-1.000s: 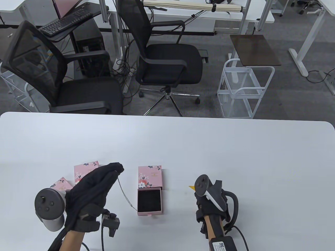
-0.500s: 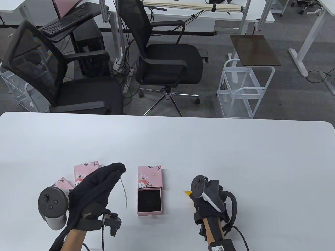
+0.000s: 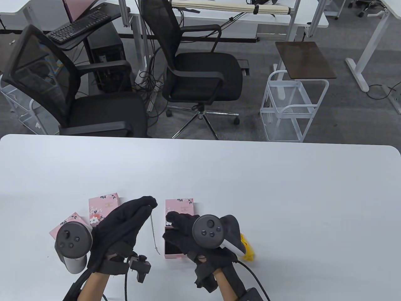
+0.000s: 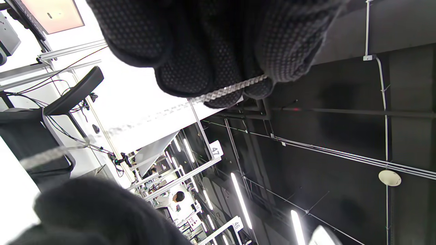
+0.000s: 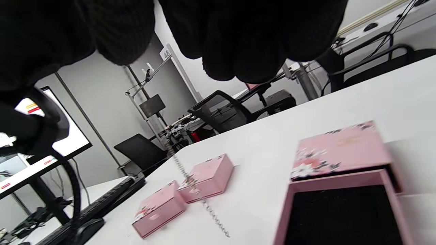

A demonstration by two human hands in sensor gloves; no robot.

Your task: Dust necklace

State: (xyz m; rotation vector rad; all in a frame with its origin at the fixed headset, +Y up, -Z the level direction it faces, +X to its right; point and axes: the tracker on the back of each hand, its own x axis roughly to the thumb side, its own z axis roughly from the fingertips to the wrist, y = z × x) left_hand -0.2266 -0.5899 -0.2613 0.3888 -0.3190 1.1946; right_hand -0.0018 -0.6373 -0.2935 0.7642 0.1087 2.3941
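The necklace point(image 3: 153, 232) is pinched aloft by the left hand point(image 3: 120, 229) near the desk's front edge (right hand point(image 3: 188, 238) relaxed, unladen); it is best kept taut while wiped.

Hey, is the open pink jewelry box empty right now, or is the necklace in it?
Empty. The open box shows only bare black lining; the necklace hangs beside it, pinched by the left hand.

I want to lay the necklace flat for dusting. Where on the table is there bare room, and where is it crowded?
Free: the wide white table beyond the boxes and right of the yellow cloth. Crowded: the near strip, where the left hand dangles the necklace between two closed pink boxes and the open box under the right hand.
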